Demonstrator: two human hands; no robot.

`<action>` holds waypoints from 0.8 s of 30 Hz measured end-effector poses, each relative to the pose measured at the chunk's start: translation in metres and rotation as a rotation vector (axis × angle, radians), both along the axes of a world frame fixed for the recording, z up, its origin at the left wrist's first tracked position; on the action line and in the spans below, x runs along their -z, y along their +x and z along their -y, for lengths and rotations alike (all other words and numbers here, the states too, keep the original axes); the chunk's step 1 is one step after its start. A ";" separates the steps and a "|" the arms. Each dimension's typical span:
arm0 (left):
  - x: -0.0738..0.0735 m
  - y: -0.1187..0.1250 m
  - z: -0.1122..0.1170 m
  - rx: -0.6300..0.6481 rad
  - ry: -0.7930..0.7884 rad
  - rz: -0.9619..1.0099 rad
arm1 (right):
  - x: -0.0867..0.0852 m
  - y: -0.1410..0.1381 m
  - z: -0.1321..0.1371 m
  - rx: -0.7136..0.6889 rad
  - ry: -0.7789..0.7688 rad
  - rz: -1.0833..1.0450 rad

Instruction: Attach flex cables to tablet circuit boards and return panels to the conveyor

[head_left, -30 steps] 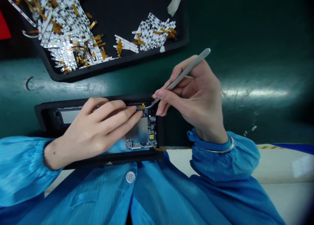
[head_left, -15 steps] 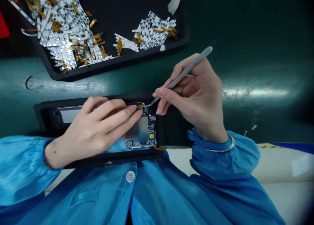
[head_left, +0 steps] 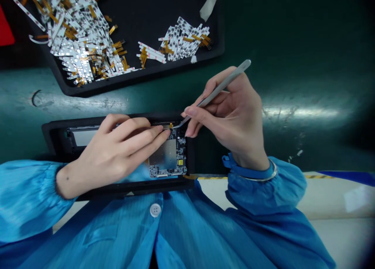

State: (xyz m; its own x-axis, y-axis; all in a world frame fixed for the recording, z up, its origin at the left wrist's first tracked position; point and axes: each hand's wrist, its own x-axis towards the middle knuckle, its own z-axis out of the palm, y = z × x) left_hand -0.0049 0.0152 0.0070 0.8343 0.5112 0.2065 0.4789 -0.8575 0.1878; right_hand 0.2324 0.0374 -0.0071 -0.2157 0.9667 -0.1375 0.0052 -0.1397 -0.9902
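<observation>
A circuit board [head_left: 168,155] with a silver shield plate lies inside an open tablet housing [head_left: 83,137], which sits in a black holder [head_left: 117,190]. My left hand [head_left: 117,151] lies across the housing, its fingertips on the board's upper left edge. Whether those fingers pinch anything is hidden. My right hand [head_left: 225,112] is shut on steel tweezers [head_left: 219,90]. Their tips touch an amber flex connector [head_left: 170,125] at the board's top edge, right beside my left fingertips.
A black tray [head_left: 140,79] at the back holds two heaps of white and amber flex strips [head_left: 79,38]. It rests on a green mat [head_left: 293,65]. My blue smock sleeves [head_left: 263,194] lie along the near edge, above a pale bench surface [head_left: 336,198].
Both hands and the tweezers stay almost still at the board's top edge. The whole view drifts slightly with my head.
</observation>
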 end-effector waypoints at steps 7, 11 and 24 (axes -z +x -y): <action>0.003 0.000 0.000 -0.005 -0.006 0.009 | 0.000 0.000 0.000 -0.004 0.079 0.087; 0.003 0.000 0.000 0.001 0.027 0.002 | 0.000 0.001 -0.001 -0.015 0.074 0.092; -0.003 0.004 -0.002 0.037 0.187 -0.077 | 0.002 0.000 0.000 -0.027 0.060 0.059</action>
State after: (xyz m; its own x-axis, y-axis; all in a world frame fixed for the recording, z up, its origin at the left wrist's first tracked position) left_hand -0.0013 0.0170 0.0097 0.8689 0.4385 0.2294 0.4531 -0.8914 -0.0125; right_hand 0.2326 0.0378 -0.0096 -0.2349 0.9676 -0.0925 0.0671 -0.0788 -0.9946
